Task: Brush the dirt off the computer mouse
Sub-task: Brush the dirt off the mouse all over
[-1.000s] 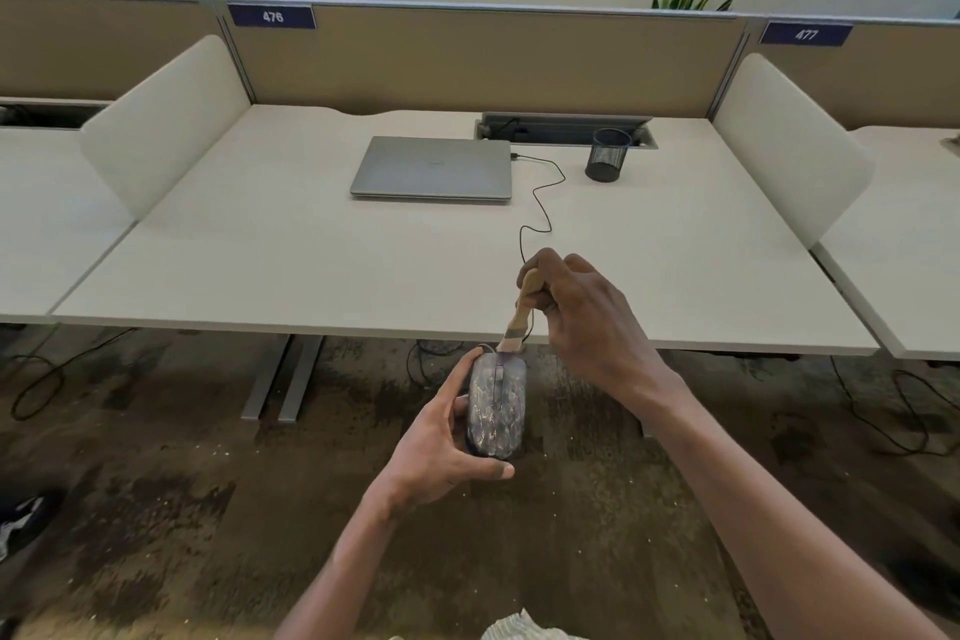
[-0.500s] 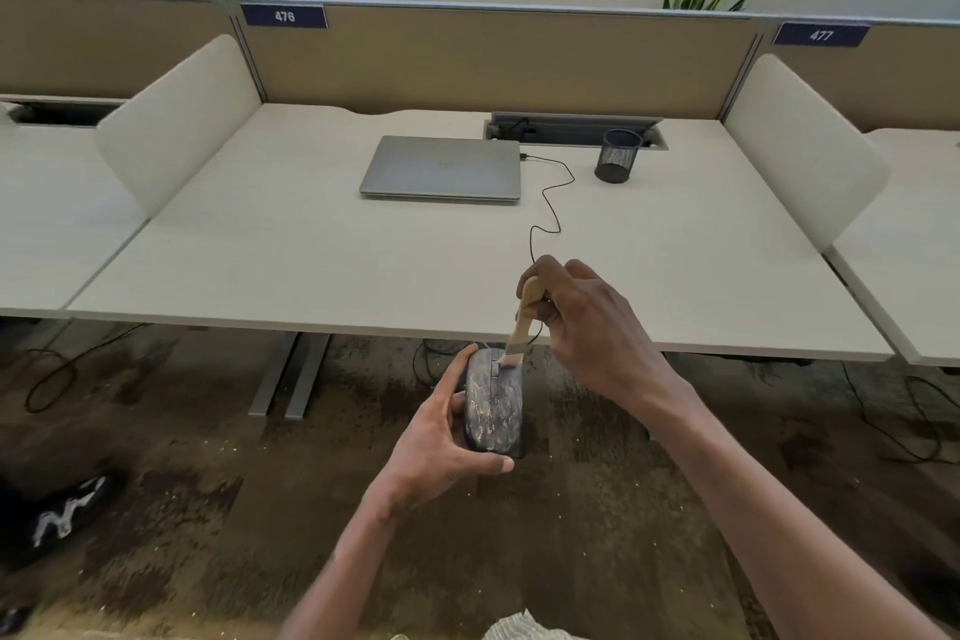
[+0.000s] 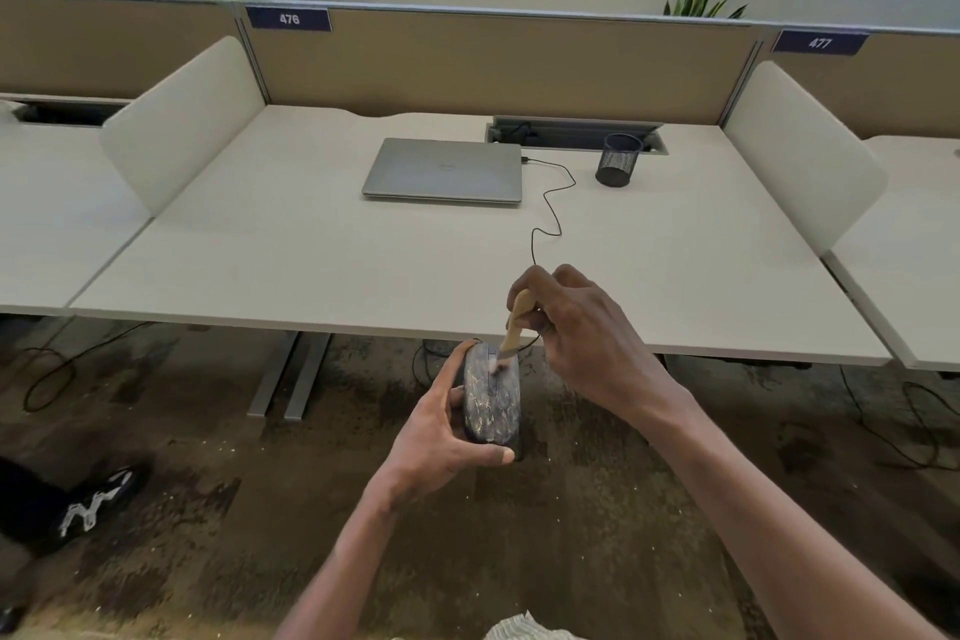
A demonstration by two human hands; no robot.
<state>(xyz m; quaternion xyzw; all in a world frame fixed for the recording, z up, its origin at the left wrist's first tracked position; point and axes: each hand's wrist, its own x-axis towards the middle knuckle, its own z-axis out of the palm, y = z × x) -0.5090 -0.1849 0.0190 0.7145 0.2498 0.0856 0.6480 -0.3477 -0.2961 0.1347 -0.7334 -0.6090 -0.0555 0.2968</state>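
Observation:
A dark computer mouse [image 3: 492,398] speckled with pale dirt is held in the air just in front of the desk's near edge. My left hand [image 3: 441,437] grips it from the left and below, thumb under its near end. My right hand [image 3: 576,327] holds a small wooden-handled brush [image 3: 516,322], its bristles touching the far top of the mouse. The mouse's thin black cable [image 3: 548,218] runs over the desk to a closed grey laptop [image 3: 444,171].
The white desk [image 3: 260,250] has a black mesh pen cup [image 3: 617,166] at the back right and white side dividers [image 3: 800,156]. Below is dark mottled carpet with cables [image 3: 893,426]. A black shoe [image 3: 98,504] shows at the lower left.
The brush tip has moved from the mouse's far end onto its top surface. My view has shifted left, and a black shoe has come into view at the lower left.

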